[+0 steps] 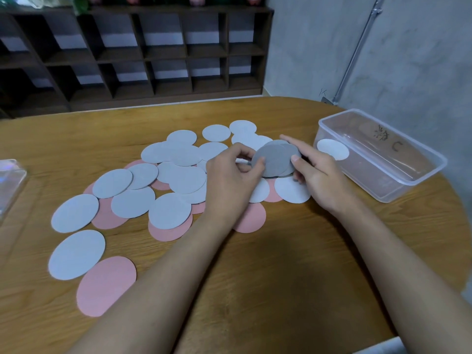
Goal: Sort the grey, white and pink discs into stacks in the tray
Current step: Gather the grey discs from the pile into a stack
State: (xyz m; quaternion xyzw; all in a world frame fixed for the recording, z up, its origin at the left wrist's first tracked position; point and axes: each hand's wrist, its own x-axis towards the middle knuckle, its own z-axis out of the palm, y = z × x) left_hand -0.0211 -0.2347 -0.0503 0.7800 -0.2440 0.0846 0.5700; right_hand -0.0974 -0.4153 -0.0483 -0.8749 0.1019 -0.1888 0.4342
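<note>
Two grips (229, 178) (319, 175) around grey discs (277, 158)

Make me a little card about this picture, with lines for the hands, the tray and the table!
left hand: pinches the left edge of the grey discs
right hand: holds the same grey discs from the right
tray: clear, at the right, one white disc inside
table: pale discs and pink discs lie loose, many overlapping

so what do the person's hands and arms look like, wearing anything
Left hand and right hand are bare: no gloves, rings or watch in view. Left forearm and right forearm are bare too, with no sleeve showing up to the frame's edge.
</note>
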